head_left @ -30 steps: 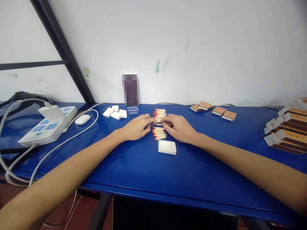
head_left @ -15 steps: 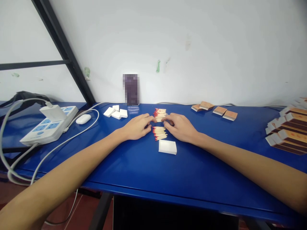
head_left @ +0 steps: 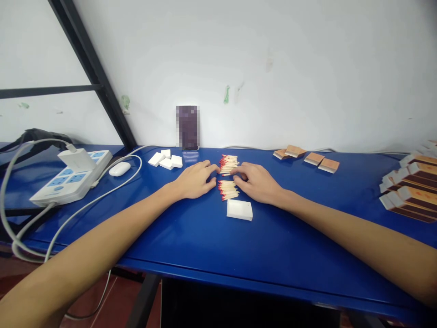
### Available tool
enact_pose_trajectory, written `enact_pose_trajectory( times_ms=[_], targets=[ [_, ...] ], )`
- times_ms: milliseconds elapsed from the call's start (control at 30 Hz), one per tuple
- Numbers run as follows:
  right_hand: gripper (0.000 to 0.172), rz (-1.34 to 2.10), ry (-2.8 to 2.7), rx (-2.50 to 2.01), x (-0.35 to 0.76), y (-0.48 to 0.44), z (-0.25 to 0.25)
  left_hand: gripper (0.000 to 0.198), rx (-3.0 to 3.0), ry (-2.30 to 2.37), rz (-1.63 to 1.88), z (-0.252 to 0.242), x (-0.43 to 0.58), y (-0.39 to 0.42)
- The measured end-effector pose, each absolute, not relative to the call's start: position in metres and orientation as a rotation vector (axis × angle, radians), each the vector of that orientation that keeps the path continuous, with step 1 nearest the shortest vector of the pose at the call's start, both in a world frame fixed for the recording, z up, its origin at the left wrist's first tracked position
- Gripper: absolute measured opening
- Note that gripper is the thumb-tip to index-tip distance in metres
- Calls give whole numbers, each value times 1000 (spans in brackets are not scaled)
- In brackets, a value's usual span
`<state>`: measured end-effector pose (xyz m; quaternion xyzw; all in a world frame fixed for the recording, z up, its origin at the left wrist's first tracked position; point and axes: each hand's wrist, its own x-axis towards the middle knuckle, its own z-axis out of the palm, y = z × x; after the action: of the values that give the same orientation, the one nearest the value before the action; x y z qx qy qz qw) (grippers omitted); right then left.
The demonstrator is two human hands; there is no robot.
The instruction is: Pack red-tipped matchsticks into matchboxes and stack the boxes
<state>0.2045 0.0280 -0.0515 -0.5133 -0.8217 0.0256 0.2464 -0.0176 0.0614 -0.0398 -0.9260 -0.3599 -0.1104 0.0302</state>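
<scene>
Two piles of red-headed matches lie between my hands, heads to the left: a far pile (head_left: 229, 163) and a near pile (head_left: 228, 190). My left hand (head_left: 198, 179) rests at their left with thumb and fingers apart, a fingertip by the heads of the far pile. From the right, my right hand (head_left: 255, 181) reaches in, its index fingertip at the stick ends of the far pile and its thumb beside the near one. Neither hand grips anything. Just below the near pile lies a white matchbox tray (head_left: 239, 209).
Several small white trays (head_left: 166, 160) lie at the back left. Several brown matchbox sleeves (head_left: 314, 158) lie back right, with stacked matchboxes (head_left: 409, 187) at the far right. A phone (head_left: 190, 130) leans on the wall. A power strip (head_left: 73, 177), cables and a white case (head_left: 119, 169) sit left.
My left index finger has drawn slightly back from the far pile, and a match at its near edge shows more fully. The right hand stays nearly in place.
</scene>
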Motion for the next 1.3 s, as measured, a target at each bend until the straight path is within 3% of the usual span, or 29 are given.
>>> enact_pose_trajectory(
  times_ms=[300, 900, 1300],
  targets=[
    [26, 117, -2243, -1182, 205, 23, -51, 34, -2850, -1101, -359, -41, -18, 63],
    [33, 39, -2260, -1430, 204, 27, -52, 23, -3019, -941, -511, -42, -17, 63],
    [30, 197, -2208, -1362, 207, 31, -51, 32, -2859, -1118, -428, -43, -17, 63]
  ],
)
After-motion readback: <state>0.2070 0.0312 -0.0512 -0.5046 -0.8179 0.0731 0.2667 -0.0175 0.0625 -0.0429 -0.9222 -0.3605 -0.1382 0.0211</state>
